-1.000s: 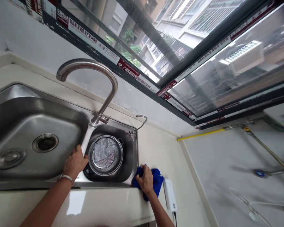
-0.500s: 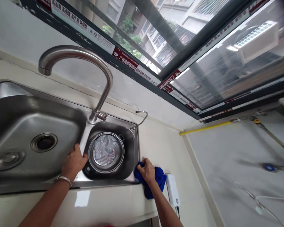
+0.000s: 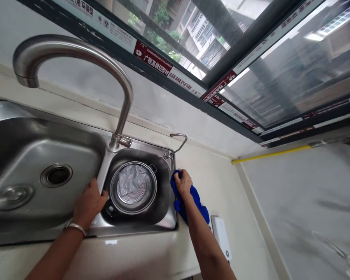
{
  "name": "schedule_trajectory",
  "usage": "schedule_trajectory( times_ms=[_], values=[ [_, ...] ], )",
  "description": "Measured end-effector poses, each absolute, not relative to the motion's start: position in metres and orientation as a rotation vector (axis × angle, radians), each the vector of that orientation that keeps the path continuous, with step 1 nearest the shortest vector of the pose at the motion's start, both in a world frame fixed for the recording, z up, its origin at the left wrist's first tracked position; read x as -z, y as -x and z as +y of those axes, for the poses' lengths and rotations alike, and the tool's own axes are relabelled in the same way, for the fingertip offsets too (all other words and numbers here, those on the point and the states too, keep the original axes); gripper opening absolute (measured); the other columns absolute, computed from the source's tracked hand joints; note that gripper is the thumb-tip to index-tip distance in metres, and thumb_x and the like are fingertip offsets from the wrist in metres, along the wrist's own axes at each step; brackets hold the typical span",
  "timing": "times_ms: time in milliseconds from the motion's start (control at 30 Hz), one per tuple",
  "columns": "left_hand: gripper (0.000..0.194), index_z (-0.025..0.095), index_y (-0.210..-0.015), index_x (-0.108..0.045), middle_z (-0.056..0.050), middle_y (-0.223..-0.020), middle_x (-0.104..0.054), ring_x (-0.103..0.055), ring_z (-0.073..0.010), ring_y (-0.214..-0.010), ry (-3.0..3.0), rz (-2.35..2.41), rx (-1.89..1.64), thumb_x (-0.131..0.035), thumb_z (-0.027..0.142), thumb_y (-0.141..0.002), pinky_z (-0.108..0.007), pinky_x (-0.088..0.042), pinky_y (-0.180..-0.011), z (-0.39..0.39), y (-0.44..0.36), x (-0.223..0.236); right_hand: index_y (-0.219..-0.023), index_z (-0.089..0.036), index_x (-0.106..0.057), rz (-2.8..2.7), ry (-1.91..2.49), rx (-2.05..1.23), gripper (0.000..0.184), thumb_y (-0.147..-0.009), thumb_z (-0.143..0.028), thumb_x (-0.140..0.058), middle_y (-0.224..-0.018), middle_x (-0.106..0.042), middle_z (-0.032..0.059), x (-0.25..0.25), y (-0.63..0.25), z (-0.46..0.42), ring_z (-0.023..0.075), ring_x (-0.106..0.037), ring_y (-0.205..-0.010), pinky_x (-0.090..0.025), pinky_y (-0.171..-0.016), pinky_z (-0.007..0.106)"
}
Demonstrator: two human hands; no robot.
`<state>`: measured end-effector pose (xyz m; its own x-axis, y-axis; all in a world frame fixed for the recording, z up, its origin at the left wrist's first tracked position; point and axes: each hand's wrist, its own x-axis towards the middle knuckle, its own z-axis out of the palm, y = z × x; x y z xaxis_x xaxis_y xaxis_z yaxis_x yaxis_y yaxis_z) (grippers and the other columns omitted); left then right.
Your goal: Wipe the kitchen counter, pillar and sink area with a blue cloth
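Note:
My right hand [image 3: 183, 182] is closed around a bunched blue cloth [image 3: 200, 209], pressed against the counter just outside the sink's right rim [image 3: 175, 198]. The rest of the cloth trails toward me under my forearm. On the divider [image 3: 104, 171] between the two basins, my left hand [image 3: 90, 202] takes hold, its fingers curled and the thumb on the small-basin side. In that small basin sits a round metal strainer pot [image 3: 154, 190] with a grey mesh cloth [image 3: 131, 181] inside.
The tall curved faucet [image 3: 125, 97] rises behind the divider. A thin metal spout [image 3: 181, 144] stands at the sink's back right corner. To the right lies a white box-shaped device [image 3: 221, 235] on the counter [image 3: 216, 179]. A window frame [image 3: 189, 83] runs above.
My right hand has slid the blue cloth backward along the sink's right edge, away from me. My left hand keeps its place on the divider. The view has shifted a little.

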<state>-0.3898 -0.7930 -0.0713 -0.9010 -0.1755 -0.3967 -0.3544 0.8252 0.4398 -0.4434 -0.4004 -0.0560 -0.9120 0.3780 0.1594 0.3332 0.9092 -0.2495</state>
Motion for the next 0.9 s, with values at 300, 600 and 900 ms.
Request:
schedule_trajectory(
  times_ms=[300,600,900],
  values=[
    [0.052,0.013,-0.135,-0.039,-0.022,-0.129,-0.058,-0.065,-0.0387,-0.102,0.439,2.639,-0.704,-0.037,0.041,-0.092,-0.047,-0.051,-0.08,-0.793,0.392,0.079,-0.097,-0.02,-0.063,-2.746,0.649,-0.473,0.041,-0.086,-0.054,-0.043,-0.089,-0.07,0.0073,0.056,0.5,-0.383,0.0196,-0.058,-0.081,-0.041,-0.076,0.031],
    [0.055,0.013,-0.137,-0.039,-0.021,-0.125,-0.06,-0.065,-0.0375,-0.102,0.464,2.615,-0.652,-0.041,0.041,-0.09,-0.047,-0.051,-0.084,-0.79,0.395,0.07,-0.098,-0.019,-0.061,-2.806,0.691,-0.436,0.038,-0.083,-0.053,-0.054,-0.093,-0.068,0.0074,0.056,0.569,-0.379,0.0206,-0.056,-0.085,-0.039,-0.081,0.035],
    [0.059,0.013,-0.14,-0.038,-0.021,-0.127,-0.06,-0.064,-0.0381,-0.105,0.455,2.637,-0.68,-0.041,0.044,-0.089,-0.048,-0.051,-0.086,-0.792,0.394,0.075,-0.108,-0.02,-0.058,-2.856,0.574,-0.324,0.037,-0.077,-0.04,-0.06,-0.11,-0.062,0.0092,0.057,0.555,-0.388,0.0237,-0.051,-0.099,-0.036,-0.084,0.036]
  ],
)
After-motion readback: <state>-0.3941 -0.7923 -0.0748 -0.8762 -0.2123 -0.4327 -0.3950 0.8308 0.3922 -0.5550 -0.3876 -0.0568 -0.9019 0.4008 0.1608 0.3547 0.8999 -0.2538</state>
